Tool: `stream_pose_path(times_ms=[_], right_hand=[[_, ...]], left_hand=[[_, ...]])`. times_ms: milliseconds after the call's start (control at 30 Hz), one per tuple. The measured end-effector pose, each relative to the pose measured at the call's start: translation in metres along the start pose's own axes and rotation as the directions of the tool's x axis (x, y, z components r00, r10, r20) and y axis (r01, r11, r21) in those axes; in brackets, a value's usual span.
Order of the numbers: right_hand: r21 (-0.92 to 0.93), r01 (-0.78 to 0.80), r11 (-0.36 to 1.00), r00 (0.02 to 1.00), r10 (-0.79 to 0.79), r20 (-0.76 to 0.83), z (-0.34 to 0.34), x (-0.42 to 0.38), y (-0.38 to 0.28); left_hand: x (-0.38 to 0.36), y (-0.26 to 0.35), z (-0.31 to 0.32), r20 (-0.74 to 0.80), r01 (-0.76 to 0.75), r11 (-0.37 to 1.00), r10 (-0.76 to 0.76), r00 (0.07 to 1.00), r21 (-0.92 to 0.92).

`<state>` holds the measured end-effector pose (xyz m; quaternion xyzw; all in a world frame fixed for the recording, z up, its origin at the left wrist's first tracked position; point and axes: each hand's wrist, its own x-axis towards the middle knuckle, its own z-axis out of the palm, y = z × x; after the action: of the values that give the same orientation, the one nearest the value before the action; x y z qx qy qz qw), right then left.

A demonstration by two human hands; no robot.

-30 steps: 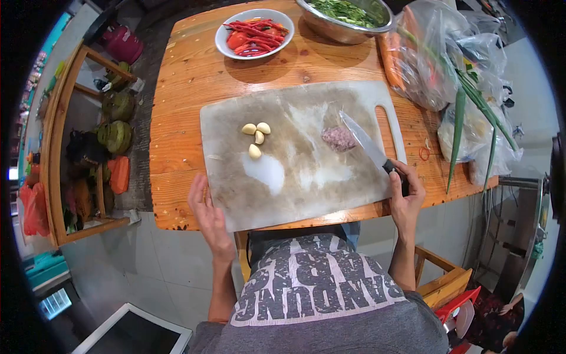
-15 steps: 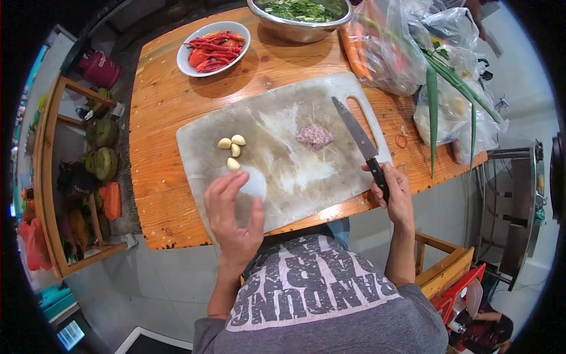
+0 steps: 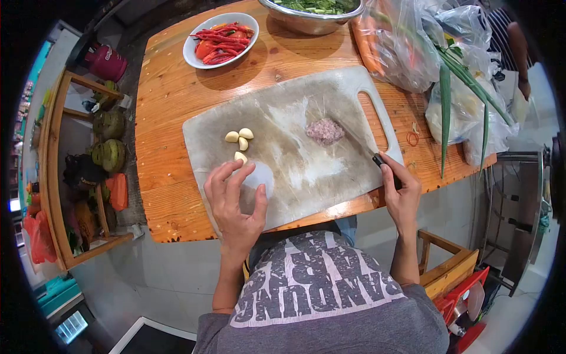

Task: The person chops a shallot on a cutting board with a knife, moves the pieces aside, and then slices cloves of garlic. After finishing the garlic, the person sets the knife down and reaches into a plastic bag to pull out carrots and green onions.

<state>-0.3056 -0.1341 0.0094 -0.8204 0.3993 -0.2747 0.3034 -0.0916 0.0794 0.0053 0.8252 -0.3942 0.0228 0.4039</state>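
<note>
My left hand point(image 3: 234, 197) is over the lower left of the worn cutting board point(image 3: 283, 200), fingers curved and apart, holding nothing. Its fingertips are just below several peeled garlic cloves point(image 3: 243, 143), close to the lowest one. In my right hand point(image 3: 402, 192), at the board's right edge, is the dark handle of a knife point(image 3: 362, 143). The blade points up and left across the board, its tip near a small heap of finely chopped pinkish pieces point(image 3: 325, 131).
A white bowl of red chillies and tomatoes point(image 3: 221, 41) stands at the back left, beside a metal bowl of cut greens point(image 3: 312, 22). Plastic bags point(image 3: 407, 53) with carrots and long green leaves point(image 3: 445, 118) lie at the right. Another person's arm point(image 3: 519, 50) shows beyond them.
The knife has tilted further left, its tip now nearer the chopped heap, and my right hand has shifted its hold on the handle. The camera view has moved slightly. At the back right, a person has appeared.
</note>
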Motion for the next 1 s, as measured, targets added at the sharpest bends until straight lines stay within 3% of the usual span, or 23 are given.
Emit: stream_pose_path(times_ms=[200,600,700,1000], right_hand=[[-0.090,-0.027,0.996,0.999,0.029,0.021,-0.009,0.002,-0.001],[-0.239,0.131,0.962,0.985,-0.154,-0.082,-0.009,-0.013,0.011],[-0.248,0.058,0.967,0.995,-0.075,-0.059,-0.010,-0.019,0.010],[-0.140,0.147,0.979,0.973,-0.168,-0.157,0.002,-0.021,0.007]], left_hand=[[-0.005,-0.002,0.009,-0.034,-0.017,1.000,0.017,0.999,0.000],[-0.003,-0.006,0.010,-0.022,-0.020,1.000,0.019,1.000,-0.004],[-0.003,-0.007,0.011,-0.023,-0.023,1.000,0.023,0.999,0.000],[-0.003,-0.010,0.013,-0.100,0.009,0.999,-0.013,0.995,-0.041]])
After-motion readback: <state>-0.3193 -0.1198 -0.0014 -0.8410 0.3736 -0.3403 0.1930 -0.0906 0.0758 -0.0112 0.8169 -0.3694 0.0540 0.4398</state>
